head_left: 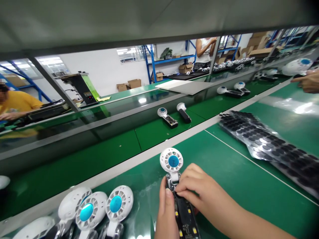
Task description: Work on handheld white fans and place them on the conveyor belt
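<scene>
A small handheld fan [171,160] stands tilted in front of me, its round white head slotted around a blue centre. Its black handle is uncovered and shows a circuit board [185,212] with yellow-white LEDs. My left hand [166,207] is closed around the handle's left side, thumb near the top. With fingers pinched together, my right hand [196,186] presses at the handle's upper end, just below the white neck. Whatever lies between those fingertips is hidden. Several similar fans [116,203] lie to the left of my hands on the green worktop.
A green conveyor [119,146] runs past the worktop, carrying fans [167,118] with black handles. Plastic-covered sheets of black round pads [261,139] lie to the right. Another person's hand [310,81] is at the far right. An overhead panel [124,23] hangs low.
</scene>
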`<action>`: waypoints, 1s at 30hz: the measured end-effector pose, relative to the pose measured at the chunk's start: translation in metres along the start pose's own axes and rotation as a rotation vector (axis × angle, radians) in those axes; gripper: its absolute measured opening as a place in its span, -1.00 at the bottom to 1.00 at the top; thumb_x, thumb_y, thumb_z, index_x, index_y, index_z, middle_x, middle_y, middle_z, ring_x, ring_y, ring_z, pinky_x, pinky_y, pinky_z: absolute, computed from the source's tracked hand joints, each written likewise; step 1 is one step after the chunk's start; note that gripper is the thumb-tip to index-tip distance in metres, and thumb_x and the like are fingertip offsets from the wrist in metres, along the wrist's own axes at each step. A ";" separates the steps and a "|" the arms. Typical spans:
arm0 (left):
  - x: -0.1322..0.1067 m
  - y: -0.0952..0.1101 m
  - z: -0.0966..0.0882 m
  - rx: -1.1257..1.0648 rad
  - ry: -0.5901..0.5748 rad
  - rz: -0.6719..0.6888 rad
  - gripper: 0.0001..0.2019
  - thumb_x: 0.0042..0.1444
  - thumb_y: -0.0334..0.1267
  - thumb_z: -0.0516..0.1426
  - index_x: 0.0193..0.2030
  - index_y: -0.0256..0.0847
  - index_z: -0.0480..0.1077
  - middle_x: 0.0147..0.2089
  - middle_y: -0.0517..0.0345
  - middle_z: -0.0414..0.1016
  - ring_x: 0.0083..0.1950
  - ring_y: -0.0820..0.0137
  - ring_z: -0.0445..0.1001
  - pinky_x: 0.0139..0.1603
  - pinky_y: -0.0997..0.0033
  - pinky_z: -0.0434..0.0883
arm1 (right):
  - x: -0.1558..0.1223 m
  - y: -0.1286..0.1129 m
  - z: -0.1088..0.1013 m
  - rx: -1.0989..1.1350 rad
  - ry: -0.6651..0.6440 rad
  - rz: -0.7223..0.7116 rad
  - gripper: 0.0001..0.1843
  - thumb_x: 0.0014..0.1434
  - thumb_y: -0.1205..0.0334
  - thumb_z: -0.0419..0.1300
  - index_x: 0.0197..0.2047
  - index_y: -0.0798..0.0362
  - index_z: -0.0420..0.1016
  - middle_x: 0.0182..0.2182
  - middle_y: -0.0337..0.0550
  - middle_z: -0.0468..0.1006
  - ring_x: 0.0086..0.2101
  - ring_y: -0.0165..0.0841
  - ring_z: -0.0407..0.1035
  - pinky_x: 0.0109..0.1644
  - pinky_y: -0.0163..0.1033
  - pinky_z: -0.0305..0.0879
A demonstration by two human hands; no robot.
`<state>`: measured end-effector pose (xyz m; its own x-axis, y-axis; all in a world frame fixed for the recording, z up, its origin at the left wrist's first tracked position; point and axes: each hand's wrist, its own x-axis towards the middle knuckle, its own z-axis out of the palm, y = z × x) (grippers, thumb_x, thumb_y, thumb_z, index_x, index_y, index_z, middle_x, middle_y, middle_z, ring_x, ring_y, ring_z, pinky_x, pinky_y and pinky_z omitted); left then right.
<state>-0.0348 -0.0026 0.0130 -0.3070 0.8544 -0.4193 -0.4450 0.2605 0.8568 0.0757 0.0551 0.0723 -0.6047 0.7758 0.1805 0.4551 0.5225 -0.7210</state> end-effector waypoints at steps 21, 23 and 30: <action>0.005 -0.001 0.000 -0.363 -0.154 -0.103 -0.11 -0.23 -0.05 0.26 0.17 -0.09 -0.18 -0.52 0.18 0.47 -0.45 0.19 0.52 -0.44 0.32 0.35 | 0.152 0.131 -0.013 -0.431 0.532 0.313 -0.54 0.18 0.18 0.12 0.13 0.01 0.18 0.20 -0.06 0.07 0.12 -0.07 0.04 0.11 0.18 0.02; 0.004 -0.004 0.000 -0.384 -0.138 -0.127 -0.06 -0.27 -0.04 0.27 0.19 -0.11 -0.20 -0.54 0.18 0.46 -0.44 0.17 0.52 -0.45 0.33 0.34 | 0.169 0.139 -0.016 -0.477 0.548 0.383 -0.53 0.18 0.17 0.12 0.15 0.01 0.16 0.17 -0.05 0.12 0.08 -0.09 0.12 0.08 0.16 0.09; 0.005 -0.009 0.001 -0.394 -0.139 -0.166 -0.01 -0.27 -0.03 0.27 0.20 -0.10 -0.28 -0.57 0.20 0.44 -0.50 0.18 0.52 -0.40 0.26 0.38 | 0.174 0.151 -0.018 -0.552 0.552 0.528 -0.51 0.19 0.13 0.10 0.16 0.02 0.13 0.15 -0.03 0.15 0.05 -0.11 0.16 0.04 0.13 0.15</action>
<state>-0.0321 -0.0002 0.0034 -0.0998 0.8748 -0.4742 -0.7737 0.2314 0.5898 0.0510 0.2751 0.0071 0.0991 0.9442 0.3140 0.9126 0.0396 -0.4069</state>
